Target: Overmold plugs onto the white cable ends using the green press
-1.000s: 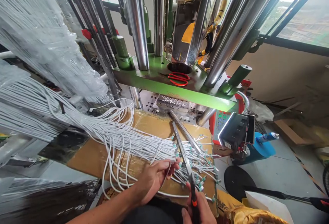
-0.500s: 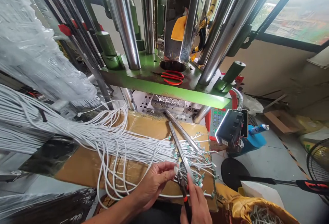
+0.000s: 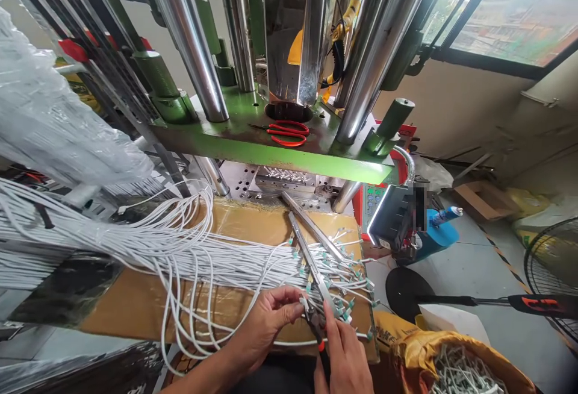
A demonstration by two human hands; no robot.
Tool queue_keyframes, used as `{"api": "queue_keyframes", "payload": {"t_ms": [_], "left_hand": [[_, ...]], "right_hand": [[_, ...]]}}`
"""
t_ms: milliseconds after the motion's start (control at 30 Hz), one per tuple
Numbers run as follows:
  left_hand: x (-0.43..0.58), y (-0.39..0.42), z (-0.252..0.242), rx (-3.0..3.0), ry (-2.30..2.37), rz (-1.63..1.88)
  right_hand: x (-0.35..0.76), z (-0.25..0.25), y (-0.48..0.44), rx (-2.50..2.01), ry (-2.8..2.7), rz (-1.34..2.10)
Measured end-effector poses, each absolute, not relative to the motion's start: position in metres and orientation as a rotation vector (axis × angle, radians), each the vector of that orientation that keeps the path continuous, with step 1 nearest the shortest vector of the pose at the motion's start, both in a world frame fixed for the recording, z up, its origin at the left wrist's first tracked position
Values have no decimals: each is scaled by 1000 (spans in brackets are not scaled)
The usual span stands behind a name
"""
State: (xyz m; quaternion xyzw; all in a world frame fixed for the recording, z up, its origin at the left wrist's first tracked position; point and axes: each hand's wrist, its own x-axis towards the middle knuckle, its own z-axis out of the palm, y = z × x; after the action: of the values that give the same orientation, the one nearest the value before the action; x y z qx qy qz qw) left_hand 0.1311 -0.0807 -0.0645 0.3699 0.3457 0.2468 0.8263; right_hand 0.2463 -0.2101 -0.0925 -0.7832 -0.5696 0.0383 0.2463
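Observation:
Pinched between the thumb and fingers of my left hand (image 3: 268,325) is a small white cable end (image 3: 304,302). Its finer shape is hard to make out. My right hand (image 3: 344,349) is wrapped round a pair of pliers (image 3: 321,344) with black and orange handles, their jaws right beside the cable end. I cannot tell whether the jaws touch it. Just beyond the hands, two long metal bars (image 3: 311,258) lie across a thick bundle of white cables (image 3: 244,261). Several cable ends there carry small green-and-white connectors (image 3: 347,309).
The brown board (image 3: 126,303) bears the cables. Behind it stands a green press (image 3: 271,156) with steel columns and a metal mould (image 3: 286,178). Red-handled scissors (image 3: 289,132) rest on its plate. At lower right, a yellow sack (image 3: 419,352) holds white scraps; a fan (image 3: 553,261) stands farther right.
The whole view has shifted slightly, so the scene sits farther left. Both hands keep their grips, with the cable end still close to the pliers' jaws.

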Motion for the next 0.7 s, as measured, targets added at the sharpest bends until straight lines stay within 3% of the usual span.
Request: {"api": "queue_keyframes", "payload": {"t_ms": [167, 367, 700], "left_hand": [[128, -82, -61, 870, 712, 524], [130, -85, -62, 829, 722, 489], [133, -80, -53, 950, 699, 454]], "right_hand": [[248, -93, -213, -2071, -1565, 45], [253, -94, -217, -1966, -1489, 330], [259, -99, -220, -2097, -1561, 158]]}}
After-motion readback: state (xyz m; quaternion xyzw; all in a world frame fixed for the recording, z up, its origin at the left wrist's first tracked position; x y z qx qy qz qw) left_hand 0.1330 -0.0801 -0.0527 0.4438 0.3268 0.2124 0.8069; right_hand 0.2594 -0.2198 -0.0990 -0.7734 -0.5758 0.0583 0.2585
